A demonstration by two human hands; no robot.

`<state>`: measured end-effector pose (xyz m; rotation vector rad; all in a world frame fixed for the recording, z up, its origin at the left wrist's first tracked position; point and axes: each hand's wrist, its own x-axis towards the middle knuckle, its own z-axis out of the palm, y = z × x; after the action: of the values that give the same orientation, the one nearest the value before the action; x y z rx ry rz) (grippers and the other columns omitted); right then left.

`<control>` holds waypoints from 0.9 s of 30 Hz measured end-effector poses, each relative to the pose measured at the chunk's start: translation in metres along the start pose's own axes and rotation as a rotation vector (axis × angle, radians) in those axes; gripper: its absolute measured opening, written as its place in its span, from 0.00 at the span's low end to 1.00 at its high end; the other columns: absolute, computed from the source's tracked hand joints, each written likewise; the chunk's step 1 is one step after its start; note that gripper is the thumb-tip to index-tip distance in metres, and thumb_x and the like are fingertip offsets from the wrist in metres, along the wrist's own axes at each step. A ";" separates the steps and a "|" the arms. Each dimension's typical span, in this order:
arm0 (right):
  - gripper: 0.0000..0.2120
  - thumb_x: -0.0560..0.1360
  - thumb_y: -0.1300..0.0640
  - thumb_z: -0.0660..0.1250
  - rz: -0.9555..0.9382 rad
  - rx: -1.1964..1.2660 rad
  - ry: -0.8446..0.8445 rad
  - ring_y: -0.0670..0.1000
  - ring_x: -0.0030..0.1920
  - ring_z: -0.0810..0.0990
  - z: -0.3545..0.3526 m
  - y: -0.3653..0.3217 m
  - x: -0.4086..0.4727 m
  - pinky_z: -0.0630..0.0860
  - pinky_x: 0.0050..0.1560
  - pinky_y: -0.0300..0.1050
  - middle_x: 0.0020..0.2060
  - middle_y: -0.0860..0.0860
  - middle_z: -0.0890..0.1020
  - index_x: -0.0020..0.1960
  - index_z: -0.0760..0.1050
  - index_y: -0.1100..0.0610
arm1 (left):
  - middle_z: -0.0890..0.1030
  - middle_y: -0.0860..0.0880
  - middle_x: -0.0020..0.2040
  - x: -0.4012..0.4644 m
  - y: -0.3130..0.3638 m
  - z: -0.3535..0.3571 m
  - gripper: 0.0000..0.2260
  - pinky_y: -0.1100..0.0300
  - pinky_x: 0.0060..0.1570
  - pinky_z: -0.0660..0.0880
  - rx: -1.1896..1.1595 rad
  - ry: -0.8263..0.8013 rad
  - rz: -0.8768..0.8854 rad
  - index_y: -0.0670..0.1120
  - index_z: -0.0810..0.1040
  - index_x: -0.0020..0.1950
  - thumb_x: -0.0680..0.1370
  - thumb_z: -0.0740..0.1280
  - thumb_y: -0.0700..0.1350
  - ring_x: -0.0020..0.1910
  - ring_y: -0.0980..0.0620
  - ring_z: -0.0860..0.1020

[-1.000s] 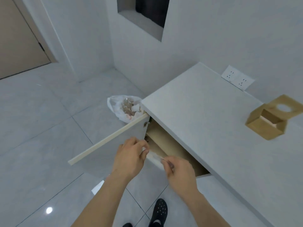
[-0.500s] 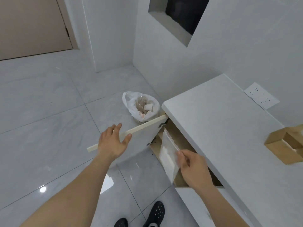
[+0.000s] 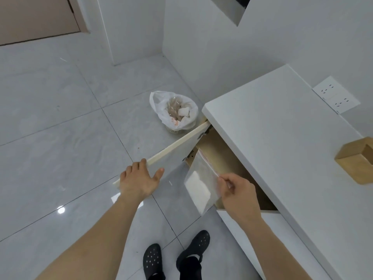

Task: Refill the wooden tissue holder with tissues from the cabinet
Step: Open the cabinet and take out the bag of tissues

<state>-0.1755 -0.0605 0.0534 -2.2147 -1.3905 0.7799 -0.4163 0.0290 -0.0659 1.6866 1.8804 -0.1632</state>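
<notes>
Tiled floor (image 3: 60, 138) across the left and centre of the frame; white bench (image 3: 282, 148) running down the right side, cabinet (image 3: 228, 158) open beneath it, door (image 3: 177, 146) swung out toward centre frame. Wooden tissue holder (image 3: 355, 160) at the far right edge of the bench top, cut off by the frame, contents not visible. Small bin (image 3: 175, 130) lined with a white bag just above centre, holding crumpled wrappers and scraps.

Left hand (image 3: 139, 180) spread flat, fingers open, resting on the top edge of the door, gripping nothing. Right hand (image 3: 238, 193) pinched shut on the sealed top strip of a clear bag (image 3: 201, 184), held in front of the cabinet mouth at centre right. White tissues (image 3: 196, 186) folded in the lower part of the bag.

Likely very light, soft and limp; plastic probably slick, so a pinch at the stiffer seal strip looks soundest. Squeezing the body would probably crush the folded stack.
</notes>
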 end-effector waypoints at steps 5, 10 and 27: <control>0.08 0.80 0.55 0.67 0.052 0.074 0.086 0.35 0.38 0.79 -0.025 0.008 -0.002 0.70 0.39 0.33 0.34 0.40 0.82 0.44 0.82 0.52 | 0.69 0.44 0.74 -0.049 0.029 0.029 0.35 0.48 0.69 0.66 -0.030 -0.082 0.022 0.45 0.57 0.79 0.79 0.51 0.67 0.71 0.43 0.68; 0.05 0.80 0.57 0.67 0.130 0.168 0.193 0.38 0.33 0.76 -0.061 0.029 0.000 0.69 0.39 0.32 0.33 0.39 0.79 0.48 0.82 0.52 | 0.70 0.44 0.71 -0.088 0.075 0.065 0.32 0.47 0.68 0.70 -0.247 -0.192 -0.013 0.44 0.61 0.78 0.80 0.56 0.63 0.70 0.43 0.70; 0.07 0.79 0.58 0.69 0.317 0.554 0.432 0.42 0.31 0.83 -0.217 0.153 0.011 0.81 0.42 0.48 0.31 0.50 0.85 0.44 0.84 0.53 | 0.78 0.47 0.57 -0.123 0.277 0.123 0.20 0.58 0.54 0.76 -0.749 -0.628 -0.223 0.45 0.69 0.69 0.79 0.60 0.31 0.53 0.50 0.77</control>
<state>0.0725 -0.1251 0.1228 -2.0050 -0.5415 0.6341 -0.1128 -0.0838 -0.0218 0.7921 1.3838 -0.0513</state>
